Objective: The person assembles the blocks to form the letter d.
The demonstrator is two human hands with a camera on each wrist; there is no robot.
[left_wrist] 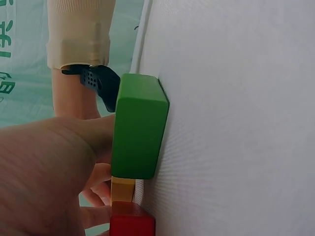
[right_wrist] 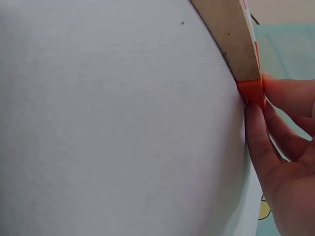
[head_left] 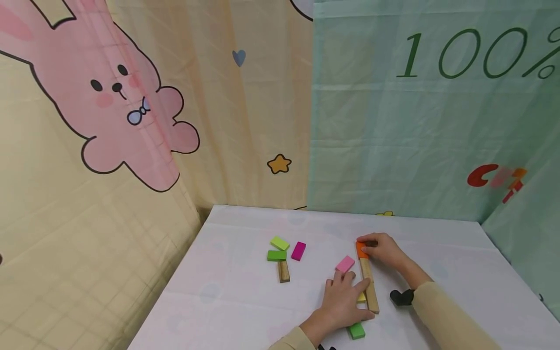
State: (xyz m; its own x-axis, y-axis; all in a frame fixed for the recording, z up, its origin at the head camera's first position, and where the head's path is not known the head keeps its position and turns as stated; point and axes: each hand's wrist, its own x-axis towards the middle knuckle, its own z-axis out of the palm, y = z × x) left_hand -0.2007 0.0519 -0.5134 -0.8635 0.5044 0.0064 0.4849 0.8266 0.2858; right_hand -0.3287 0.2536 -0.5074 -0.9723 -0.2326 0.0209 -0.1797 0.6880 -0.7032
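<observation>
My right hand (head_left: 386, 250) pinches an orange block (right_wrist: 252, 91) between thumb and fingers. The orange block meets the far end of a line of plain wooden blocks (head_left: 365, 269) lying on the table. My left hand (head_left: 343, 300) is spread low over the near part of that line, its thumb at the near end and its index fingertip at the line's side. A yellow block (head_left: 361, 297) shows partly beneath the left hand. Close to its wrist lies a green block (head_left: 356, 331). A red block (left_wrist: 132, 220) appears in the left wrist view, hidden by the hand from above.
A pink block (head_left: 345, 264) lies just beyond the left fingers. Farther left are a lime block (head_left: 279, 243), another green block (head_left: 277, 255), a magenta block (head_left: 299, 251) and a plain wooden piece (head_left: 283, 271). Printed curtains (head_left: 262, 107) hang behind the white table (head_left: 210, 301).
</observation>
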